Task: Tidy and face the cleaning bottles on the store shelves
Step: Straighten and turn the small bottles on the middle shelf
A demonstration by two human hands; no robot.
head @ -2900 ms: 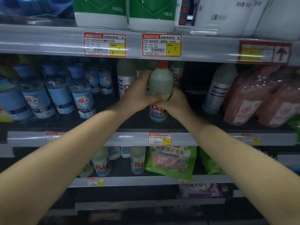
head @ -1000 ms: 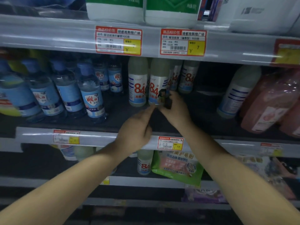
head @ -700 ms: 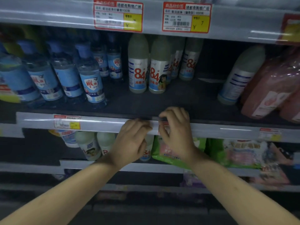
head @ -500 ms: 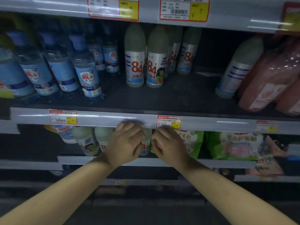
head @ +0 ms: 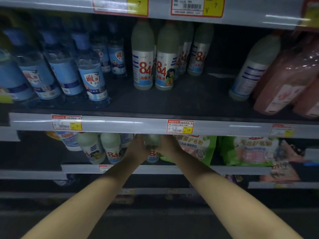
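Observation:
On the lower shelf, both my hands reach in under the price rail and close round one pale "84" bottle (head: 152, 145). My left hand (head: 137, 149) grips its left side and my right hand (head: 168, 146) its right side; my fingertips are hidden behind the rail. Two more "84" bottles (head: 111, 149) stand just left of it. On the middle shelf two "84" bottles (head: 153, 66) stand upright side by side with their labels facing front, and others (head: 196, 54) stand behind them.
Blue-labelled clear bottles (head: 91, 75) fill the left of the middle shelf. A white bottle (head: 250, 71) and pink bottles (head: 284, 80) stand at its right. Green pouches (head: 245, 150) lie right of my hands. The grey price rail (head: 129, 124) runs just above my hands.
My hands left the "84" bottle on the middle shelf, dropped past the price rail and took hold of a bottle on the lower shelf. The view tilted downward.

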